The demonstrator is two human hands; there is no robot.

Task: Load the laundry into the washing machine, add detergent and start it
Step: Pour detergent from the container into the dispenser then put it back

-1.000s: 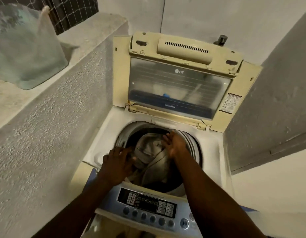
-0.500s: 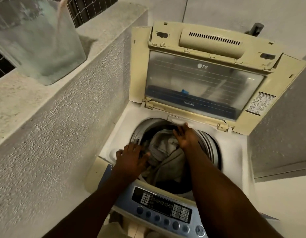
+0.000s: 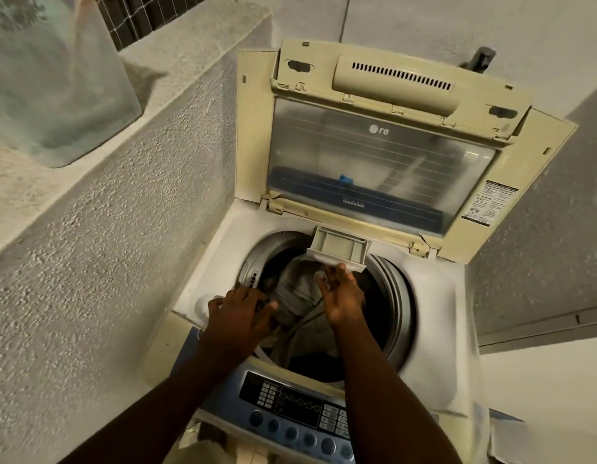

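Right grip (image 3: pixel 340 296) fingertips on drawer (image 3: pixel 339 251) front lip, pinching lightly — drawer just beyond, jutting toward person over drum. Left grip (image 3: pixel 238 313) pressed into laundry (image 3: pixel 299 293) at drum's near-left rim.

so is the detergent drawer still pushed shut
No, the detergent drawer is pulled out over the drum opening, with the right hand gripping its front edge.

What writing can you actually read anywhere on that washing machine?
"LG", seen mirrored through the glass of the open lid.
Small white word low on the lid glass: mirrored, too blurred to read.
Sticker on the lid frame: print too small.
Control panel labels: too small.
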